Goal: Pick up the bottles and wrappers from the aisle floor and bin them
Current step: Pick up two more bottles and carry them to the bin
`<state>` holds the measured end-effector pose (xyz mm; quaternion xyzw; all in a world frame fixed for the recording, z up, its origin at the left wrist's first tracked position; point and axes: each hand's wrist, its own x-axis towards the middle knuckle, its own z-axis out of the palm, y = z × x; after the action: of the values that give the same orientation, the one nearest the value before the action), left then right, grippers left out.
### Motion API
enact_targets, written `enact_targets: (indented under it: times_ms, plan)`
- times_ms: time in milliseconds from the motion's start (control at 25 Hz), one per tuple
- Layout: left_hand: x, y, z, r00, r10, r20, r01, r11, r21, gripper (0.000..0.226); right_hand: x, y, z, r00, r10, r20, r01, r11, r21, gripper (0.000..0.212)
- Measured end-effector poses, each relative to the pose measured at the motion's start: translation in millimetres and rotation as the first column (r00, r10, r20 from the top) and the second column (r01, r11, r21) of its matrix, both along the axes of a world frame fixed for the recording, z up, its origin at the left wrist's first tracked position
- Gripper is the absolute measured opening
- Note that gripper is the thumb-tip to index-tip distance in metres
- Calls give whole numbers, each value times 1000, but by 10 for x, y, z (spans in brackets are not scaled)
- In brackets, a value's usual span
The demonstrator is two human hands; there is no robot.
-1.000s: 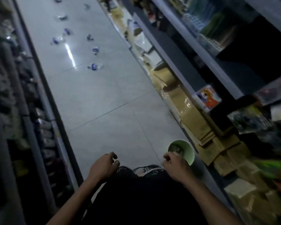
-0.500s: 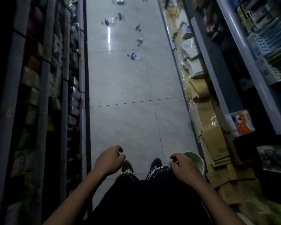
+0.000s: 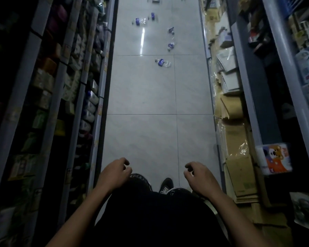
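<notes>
Both hands are empty: left hand (image 3: 114, 172) and right hand (image 3: 199, 176) hang loosely curled, grip released. View now squares with the aisle; the green bin is gone from frame. Nearest bottle (image 3: 162, 62) lies upper centre, others beyond, well apart from hands. Collection not begun.

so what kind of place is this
Most likely a shop aisle: tall grey shelving stocked with packaged goods on the left, flattened brown cardboard boxes along the right, and crushed clear plastic bottles with blue labels littering the pale tiled floor.

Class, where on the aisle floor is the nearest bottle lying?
In the head view, the nearest bottle lies on the floor far ahead, slightly right of centre, just beyond a tile joint.
</notes>
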<state>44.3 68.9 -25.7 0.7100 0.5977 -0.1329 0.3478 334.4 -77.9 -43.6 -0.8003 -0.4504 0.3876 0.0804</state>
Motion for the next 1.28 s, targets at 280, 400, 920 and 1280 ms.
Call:
enact_targets:
  times_ms: [280, 400, 920, 1280]
  plan:
    - [-50, 385, -39, 976, 213, -39, -213, 977, -14, 34, 369, 1305, 56, 983, 181, 14, -182, 981, 67, 38]
    - [-58, 881, -101, 961, 272, -43, -273, 962, -27, 34, 481, 1979, 38, 977, 210, 31, -212, 975, 62, 39]
    - [1457, 4132, 16, 999, -33, 13, 32, 999, 16, 36, 1606, 3521, 253, 994, -96, 61, 99, 994, -54, 31]
    - [3228, 5712, 29, 995, -95, -12, 96, 994, 61, 35, 3209, 4871, 124, 985, -171, 38, 173, 984, -54, 33]
